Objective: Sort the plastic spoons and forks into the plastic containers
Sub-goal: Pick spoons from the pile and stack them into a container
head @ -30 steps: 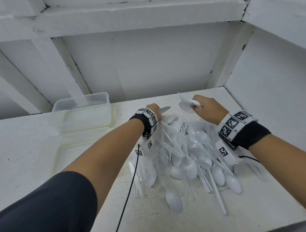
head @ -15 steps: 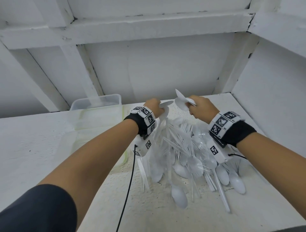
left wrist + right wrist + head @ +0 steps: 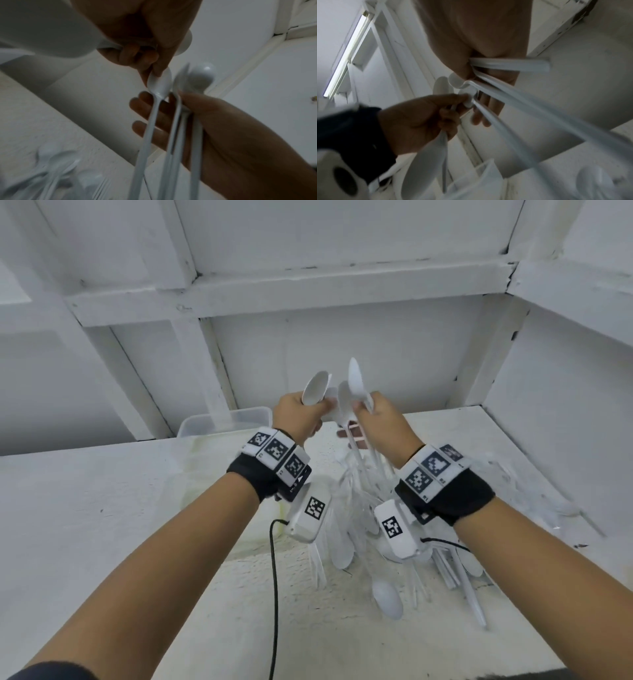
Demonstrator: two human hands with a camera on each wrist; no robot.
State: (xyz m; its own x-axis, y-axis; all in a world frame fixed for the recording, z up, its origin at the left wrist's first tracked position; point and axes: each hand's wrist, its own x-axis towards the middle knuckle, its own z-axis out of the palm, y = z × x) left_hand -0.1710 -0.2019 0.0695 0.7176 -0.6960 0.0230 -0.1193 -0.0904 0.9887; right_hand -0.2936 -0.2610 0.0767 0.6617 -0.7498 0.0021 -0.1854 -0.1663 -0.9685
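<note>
Spoons (image 3: 354, 385) are being gripped in both the left hand (image 3: 296, 414) and right hand (image 3: 383, 419) above the pile (image 3: 376, 546) — most is still being left unsorted, near the box (image 3: 222, 421).

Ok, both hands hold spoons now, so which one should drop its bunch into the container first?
Probably the left hand: it grips spoons and is nearer the clear container, at the back left. The right hand would have to cross over it.

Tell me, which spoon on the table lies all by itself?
The spoon nearest the camera, bowl down, lying just in front of the pile; the others overlap.
</note>
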